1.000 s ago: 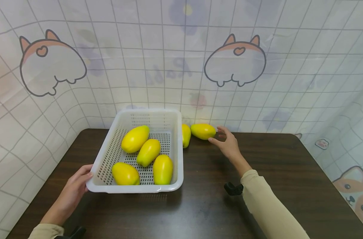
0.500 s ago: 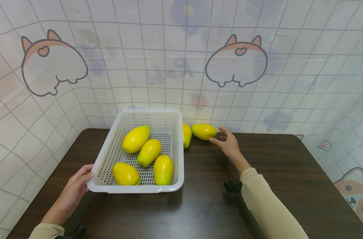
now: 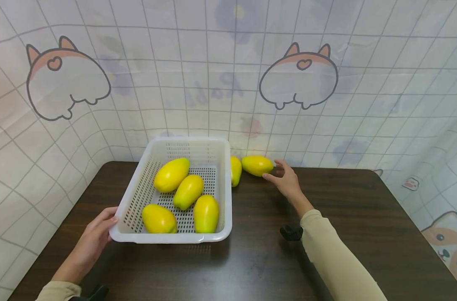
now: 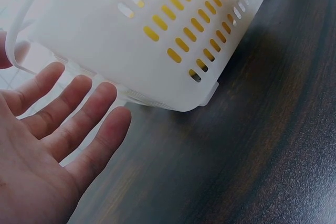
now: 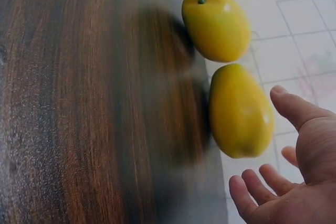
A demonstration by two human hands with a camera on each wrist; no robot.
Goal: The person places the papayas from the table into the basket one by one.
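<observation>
Fruit lies just left of the nearer right hand's parted, unladen fingers, long axis pointing handward, while the left hand pinches the basket.

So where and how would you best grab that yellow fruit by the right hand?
I'd probably grip the yellow fruit around its plump middle, coming from the right: it lies on its side, one end facing the right hand, while a second fruit sits close at its other end.

Free room above basket; right wall blocks left approach to adjacent fruit.
</observation>
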